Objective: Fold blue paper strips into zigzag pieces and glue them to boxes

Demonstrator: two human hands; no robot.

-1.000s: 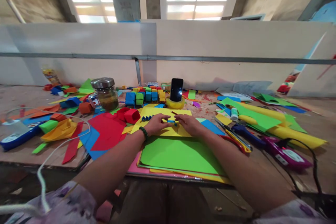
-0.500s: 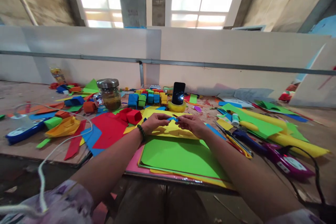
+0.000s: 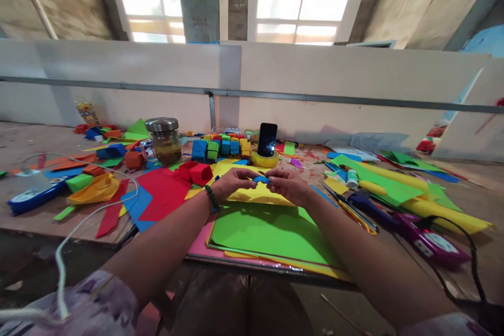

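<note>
Between my two hands is a small piece of blue paper [image 3: 260,180], bent into a curve. My left hand [image 3: 233,182], with a dark bead bracelet at the wrist, pinches its left end. At the other end, the fingers of my right hand [image 3: 289,185] are closed on it. Both hands are raised over a yellow sheet [image 3: 252,197]. Nearer to me, a stack topped by a green sheet [image 3: 271,233] lies at the table's edge. Part of the blue piece is hidden behind the fingertips.
Red sheets [image 3: 163,194] and folded paper boxes [image 3: 200,173] lie left, near a lidded glass jar [image 3: 168,142]. A phone [image 3: 267,139] stands on a yellow tape roll [image 3: 263,160]. Scissors [image 3: 350,207], a glue stick [image 3: 352,178] and a purple power strip [image 3: 431,241] lie right.
The blue paper piece has gone from an angular, peaked look to a rounded curve between the fingers. Both hands stay in nearly the same place.
</note>
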